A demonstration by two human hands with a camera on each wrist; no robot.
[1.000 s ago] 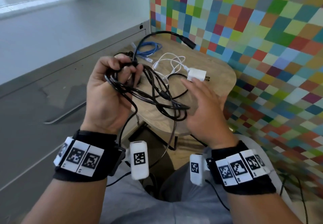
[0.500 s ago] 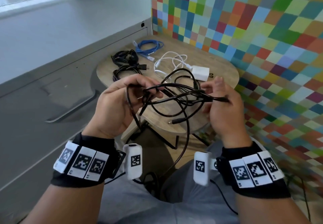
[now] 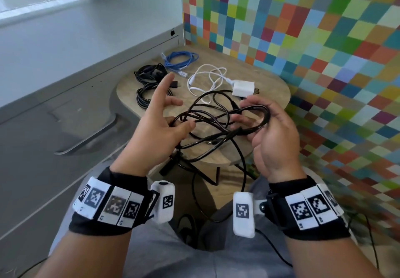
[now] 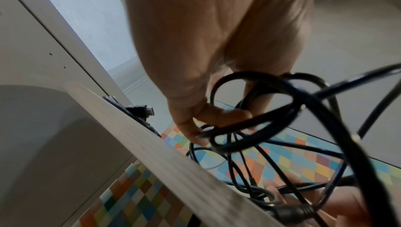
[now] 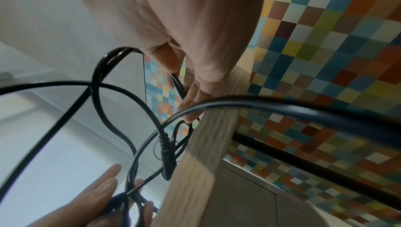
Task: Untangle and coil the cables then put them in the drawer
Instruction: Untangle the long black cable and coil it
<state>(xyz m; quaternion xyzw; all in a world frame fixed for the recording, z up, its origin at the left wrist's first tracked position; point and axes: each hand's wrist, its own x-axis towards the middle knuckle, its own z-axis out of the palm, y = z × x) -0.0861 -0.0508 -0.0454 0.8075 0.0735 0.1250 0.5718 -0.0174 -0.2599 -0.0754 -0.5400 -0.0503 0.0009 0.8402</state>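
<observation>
tangled black cable (image 3: 216,124) in loose loops, left hand (image 3: 155,134) pinching, right hand (image 3: 268,134) gripping

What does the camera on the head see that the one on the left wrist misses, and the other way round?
Only the head view shows the whole round table top, with the blue cable, the white charger and two coiled black cables lying on it, plus the drawer handle. Only the left wrist view shows, up close, the thumb and a finger pinching a strand. Both show the left hand and right hand holding the tangled black cable.
</observation>
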